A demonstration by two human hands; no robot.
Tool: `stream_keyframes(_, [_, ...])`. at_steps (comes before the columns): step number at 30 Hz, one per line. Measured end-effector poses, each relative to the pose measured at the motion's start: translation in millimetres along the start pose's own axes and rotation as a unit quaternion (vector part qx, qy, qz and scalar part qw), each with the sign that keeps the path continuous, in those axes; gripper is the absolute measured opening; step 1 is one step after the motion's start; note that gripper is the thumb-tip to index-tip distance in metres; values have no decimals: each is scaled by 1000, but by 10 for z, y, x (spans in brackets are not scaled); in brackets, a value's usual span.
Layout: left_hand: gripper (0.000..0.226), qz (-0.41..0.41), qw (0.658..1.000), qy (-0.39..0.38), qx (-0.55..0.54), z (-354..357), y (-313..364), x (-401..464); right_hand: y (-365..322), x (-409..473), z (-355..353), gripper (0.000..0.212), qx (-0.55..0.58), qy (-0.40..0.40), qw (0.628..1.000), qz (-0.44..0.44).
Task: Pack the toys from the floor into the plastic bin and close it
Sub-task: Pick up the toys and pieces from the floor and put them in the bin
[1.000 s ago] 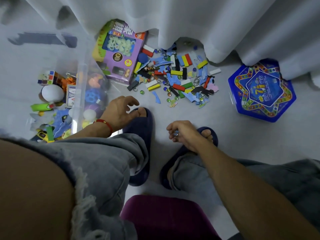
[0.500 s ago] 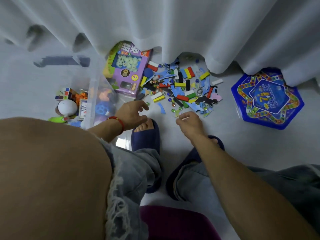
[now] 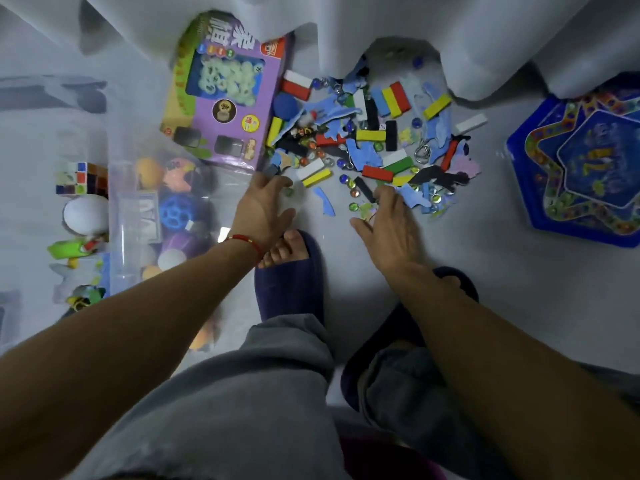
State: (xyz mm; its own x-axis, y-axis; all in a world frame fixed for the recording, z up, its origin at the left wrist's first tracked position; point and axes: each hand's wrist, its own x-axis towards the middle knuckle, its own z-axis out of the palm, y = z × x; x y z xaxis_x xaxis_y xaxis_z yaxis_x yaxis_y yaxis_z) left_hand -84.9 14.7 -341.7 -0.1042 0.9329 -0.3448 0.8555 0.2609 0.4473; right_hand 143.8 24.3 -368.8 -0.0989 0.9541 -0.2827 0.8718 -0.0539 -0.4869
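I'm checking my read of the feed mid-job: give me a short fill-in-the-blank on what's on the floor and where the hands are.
1. The purple game box lies between the clear plastic bin and the pile of loose ____.
2. The red cord sits on the wrist of the ____ hand.
3. The blue star-patterned board lies to the ____ of the pile.
4. Both the left hand and right hand reach toward the pile, their fingers at its ____ edge.

Missing words: toys; left; right; near

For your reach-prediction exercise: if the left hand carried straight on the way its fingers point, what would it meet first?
Probably the green marble just past the fingertips of the left hand, then the white and yellow blocks at the near edge of the toy pile. Height above the floor is unclear.
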Motion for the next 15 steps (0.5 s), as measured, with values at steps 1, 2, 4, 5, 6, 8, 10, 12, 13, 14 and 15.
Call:
stream_keyframes(1, [47,10,1000,7,5,42,3,34,22,-3,16,55,-8,2,1000,-12])
stream_keyframes(2, [45,17,1000,17,11,75,10,64,35,0,24,54,-12,3,1000,-18])
stream_keyframes(4, [38,23,999,39,30,118,15,105,49,29,32,55,-8,4,1000,-16])
stream_keyframes(5, [35,22,998,48,34,131,7,118,58,47,39,55,-6,2,1000,-15])
stream_keyframes(6, [31,25,998,57,33,135,5,123,66,63,46,53,-9,1,1000,-18])
stream_keyframes(8, [25,36,997,66,27,141,-16,136,73,81,55,48,-27,0,999,-32])
stream_keyframes(10, [18,42,997,61,27,152,-55,159,67,102,43,45,-48,-9,998,-32])
stream_keyframes(12, [12,31,997,56,38,159,-68,180,49,125,25,44,-61,-29,997,-24])
stream_keyframes(13, [10,17,998,52,39,160,-65,184,48,129,8,41,-60,-39,997,-22])
stream_keyframes(14, [9,-2,998,47,29,151,-50,176,57,125,-11,36,-49,-42,998,-22])
stream_keyframes(15, [8,-25,999,41,10,131,-17,150,74,111,-26,29,-24,-42,999,-22])
